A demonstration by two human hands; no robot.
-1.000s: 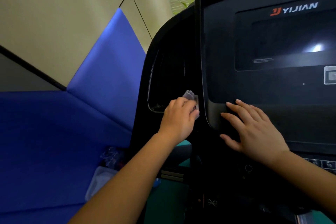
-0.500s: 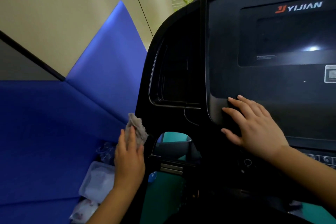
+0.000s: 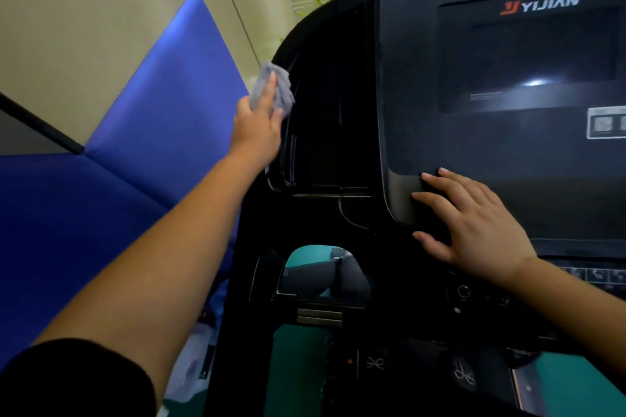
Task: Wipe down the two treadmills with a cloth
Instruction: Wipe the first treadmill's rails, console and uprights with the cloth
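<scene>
A black treadmill console (image 3: pixel 474 152) fills the right of the head view, with a dark screen labelled YIJIAN. My left hand (image 3: pixel 259 127) reaches far out and presses a crumpled grey cloth (image 3: pixel 276 88) with straight fingers against the console's left outer edge, beside a recessed side pocket (image 3: pixel 318 132). My right hand (image 3: pixel 471 223) lies flat with spread fingers on the lower left corner of the screen panel. Only this one treadmill is in view.
Blue padded wall panels (image 3: pixel 118 162) and beige wall (image 3: pixel 84 10) stand close on the left. Clear plastic items (image 3: pixel 196 359) lie low between wall and treadmill. Teal floor (image 3: pixel 298 359) shows through the frame's gap. Control buttons (image 3: pixel 596 276) sit below the screen.
My left hand with the cloth dropped from the side pocket to the lower left frame, then swept up along the console's left edge. My right hand stayed on the panel.
</scene>
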